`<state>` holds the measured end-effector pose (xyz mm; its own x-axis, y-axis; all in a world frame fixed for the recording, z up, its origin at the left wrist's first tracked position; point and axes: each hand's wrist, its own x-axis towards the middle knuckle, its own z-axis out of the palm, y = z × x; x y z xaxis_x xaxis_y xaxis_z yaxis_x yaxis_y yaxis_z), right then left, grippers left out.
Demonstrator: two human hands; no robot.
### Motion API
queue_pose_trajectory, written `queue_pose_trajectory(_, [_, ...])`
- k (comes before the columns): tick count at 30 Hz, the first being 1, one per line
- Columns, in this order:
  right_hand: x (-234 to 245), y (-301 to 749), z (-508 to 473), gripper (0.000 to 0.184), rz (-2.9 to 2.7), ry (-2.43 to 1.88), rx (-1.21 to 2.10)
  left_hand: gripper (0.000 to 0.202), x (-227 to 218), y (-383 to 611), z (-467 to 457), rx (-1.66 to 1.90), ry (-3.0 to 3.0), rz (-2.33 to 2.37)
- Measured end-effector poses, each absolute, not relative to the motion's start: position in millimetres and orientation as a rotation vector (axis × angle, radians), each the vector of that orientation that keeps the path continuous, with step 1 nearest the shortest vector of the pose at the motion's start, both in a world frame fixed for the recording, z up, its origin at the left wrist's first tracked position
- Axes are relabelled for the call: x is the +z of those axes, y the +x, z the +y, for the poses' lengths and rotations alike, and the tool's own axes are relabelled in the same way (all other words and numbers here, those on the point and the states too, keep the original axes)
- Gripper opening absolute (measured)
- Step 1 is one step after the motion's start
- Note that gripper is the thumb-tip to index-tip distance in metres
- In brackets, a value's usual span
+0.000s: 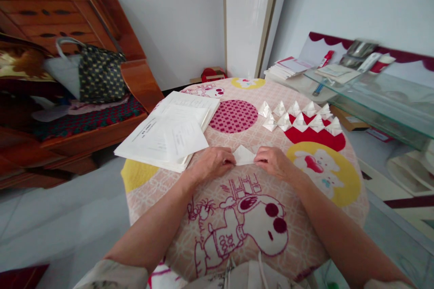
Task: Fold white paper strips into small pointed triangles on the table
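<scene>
A small folded white paper triangle (242,155) lies on the patterned tablecloth (224,216), its peak pointing away from me. My left hand (217,161) pinches its left corner, and my right hand (271,160) pinches the right one; both sets of fingers are closed. Left of it lies a stack of printed paper sheets (149,142), with a loose sheet slanting over the top. To the far right, several folded paper pieces (299,122) stand in two rows, partly over a red patch of the cloth.
Right of the table is a glass-topped stand (389,95) holding papers, a red-and-white cup (382,63) and metal containers (361,49). A wooden bench (101,137) with bags stands to the left. Behind the table rises a tall white cabinet unit (247,22).
</scene>
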<state>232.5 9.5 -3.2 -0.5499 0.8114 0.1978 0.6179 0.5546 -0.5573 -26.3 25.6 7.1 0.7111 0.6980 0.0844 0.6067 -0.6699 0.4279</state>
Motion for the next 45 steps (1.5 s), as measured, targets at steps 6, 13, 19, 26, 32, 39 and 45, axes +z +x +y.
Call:
queue_pose_trajectory(6, [2,232,12,0.016,-2.241,-1.296,0.649,0.016,10,-28,28,0.404,2.363,1.19])
queue_pose_trajectory(13, [-6,227,17,0.014,-2.16,-1.445,0.57,0.02,12,-22,28,0.357,2.266,1.362])
queue_pose_trajectory(19, [-8,224,19,0.016,-2.094,-1.52,0.538,0.018,10,-18,27,0.356,2.217,1.457])
queue_pose_trajectory(26, [-7,222,22,0.015,-2.063,-1.531,0.56,0.019,4,-17,29,0.352,2.234,1.491])
queue_pose_trajectory(32, [-7,225,23,0.015,-2.059,-1.496,0.598,0.017,1,-17,32,0.329,2.234,1.514])
queue_pose_trajectory(39, [-8,227,23,0.013,-2.078,-1.461,0.609,0.016,1,-16,30,0.332,2.252,1.552])
queue_pose_trajectory(45, [-12,227,23,0.013,-2.084,-1.463,0.596,0.015,-2,-19,35,0.332,2.234,1.507])
